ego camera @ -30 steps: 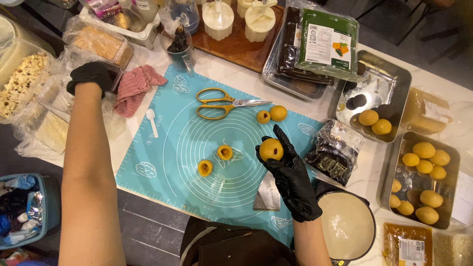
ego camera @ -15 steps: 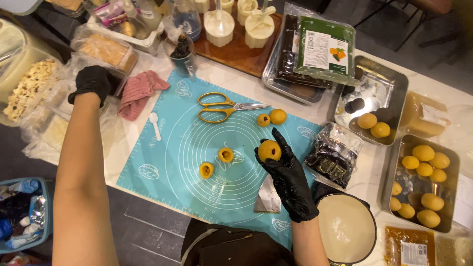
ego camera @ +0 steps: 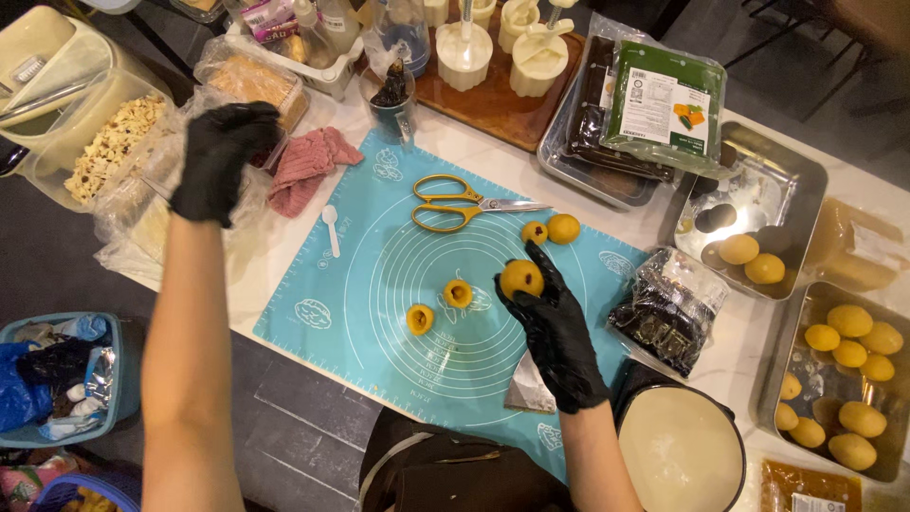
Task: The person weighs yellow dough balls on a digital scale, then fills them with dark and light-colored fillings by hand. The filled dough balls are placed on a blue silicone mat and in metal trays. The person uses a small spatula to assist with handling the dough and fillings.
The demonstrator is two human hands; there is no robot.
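At centre frame the right hand [ego camera: 555,327] cradles a yellow dough ball [ego camera: 521,278] in curled fingertips, lifted off the teal mat [ego camera: 379,284] to keep its shape. Upper left, the left hand [ego camera: 220,159] reaches over plastic bags [ego camera: 142,204], fingers bent; whether they grip anything, I cannot tell.

Both hands wear black gloves: left hand [ego camera: 223,156], right hand [ego camera: 553,327]. The round dough ball [ego camera: 521,278] is orange-yellow. The turquoise silicone mat [ego camera: 379,284] bears white concentric circles; yellow-handled scissors [ego camera: 464,204]; pink folded cloth [ego camera: 308,166]; pale marble worktop [ego camera: 664,228].

L hand [ego camera: 225,156] reaching out, fingers curled; R hand [ego camera: 550,318] raised, cupped.
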